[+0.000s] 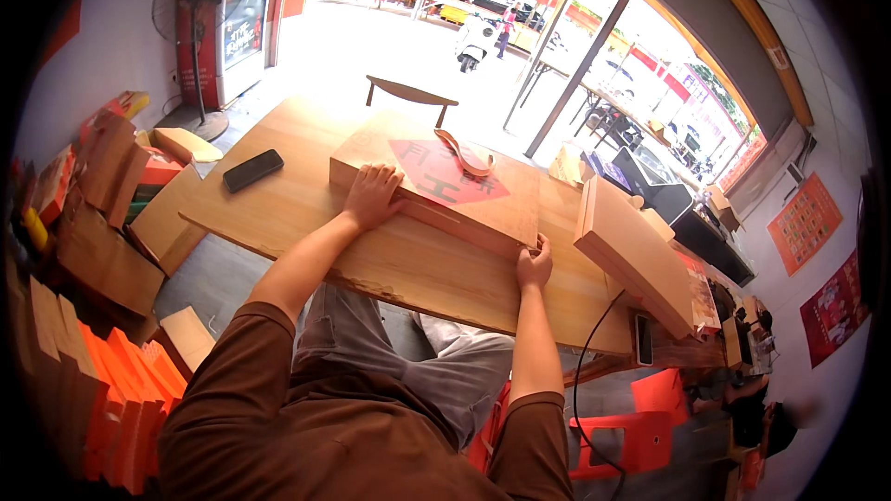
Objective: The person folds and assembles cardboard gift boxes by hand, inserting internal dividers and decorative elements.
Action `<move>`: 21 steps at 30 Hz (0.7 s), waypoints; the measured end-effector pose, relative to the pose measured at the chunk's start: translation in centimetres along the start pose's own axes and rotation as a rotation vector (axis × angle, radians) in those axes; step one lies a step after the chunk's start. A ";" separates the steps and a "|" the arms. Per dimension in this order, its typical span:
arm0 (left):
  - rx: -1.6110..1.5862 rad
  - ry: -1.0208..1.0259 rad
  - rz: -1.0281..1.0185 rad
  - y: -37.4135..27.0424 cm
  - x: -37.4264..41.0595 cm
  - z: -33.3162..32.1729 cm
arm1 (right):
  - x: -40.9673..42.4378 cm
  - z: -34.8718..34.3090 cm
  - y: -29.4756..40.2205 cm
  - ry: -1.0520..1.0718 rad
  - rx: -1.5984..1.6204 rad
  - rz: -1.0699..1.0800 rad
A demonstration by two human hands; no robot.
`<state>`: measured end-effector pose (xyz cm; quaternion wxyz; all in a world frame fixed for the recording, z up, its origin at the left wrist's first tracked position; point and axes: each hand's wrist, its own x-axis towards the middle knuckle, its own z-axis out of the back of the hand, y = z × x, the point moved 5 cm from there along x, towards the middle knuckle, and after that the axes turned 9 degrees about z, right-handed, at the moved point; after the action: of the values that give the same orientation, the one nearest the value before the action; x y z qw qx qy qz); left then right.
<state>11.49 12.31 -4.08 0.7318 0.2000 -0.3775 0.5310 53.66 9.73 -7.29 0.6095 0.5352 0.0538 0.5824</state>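
Note:
A flat cardboard box (pixel 487 231) with a red printed diamond and a tan carrying strap (pixel 461 154) on top lies on the wooden table (pixel 431 282). My left hand (pixel 374 191) rests on its near left edge, fingers over the top and thumb spread to the side. At the near right corner, my right hand (pixel 534 261) touches the box with bent fingers; whether it grips the corner is hard to tell. A black phone (pixel 253 170) lies on the table, left of the box.
Another flat cardboard box (pixel 626 250) leans at the table's right end, near a second phone (pixel 644 339) and a hanging black cable (pixel 581 362). A wooden chair (pixel 412 92) stands beyond the table. Cartons (pixel 111 257) are piled at left; a red plastic stool (pixel 626 435) is at lower right.

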 end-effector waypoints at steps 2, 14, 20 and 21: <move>-0.037 -0.008 -0.010 -0.3 0.2 0.2 | 0.1 0.0 -0.8 -0.005 0.025 0.011; -0.012 -0.058 -0.068 1.7 -0.5 -1.6 | -1.3 -0.5 3.2 -0.044 -0.268 0.383; 0.006 0.122 0.085 8.1 0.4 3.5 | -0.5 -0.3 1.7 -0.067 -0.334 0.477; -0.024 0.118 0.127 10.2 -0.1 4.0 | -0.6 -0.5 1.6 -0.075 -0.341 0.481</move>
<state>0.69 13.08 -2.72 0.7200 0.1353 -0.3519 0.5827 52.08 9.15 -6.63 0.5367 0.4435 -0.1961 0.6905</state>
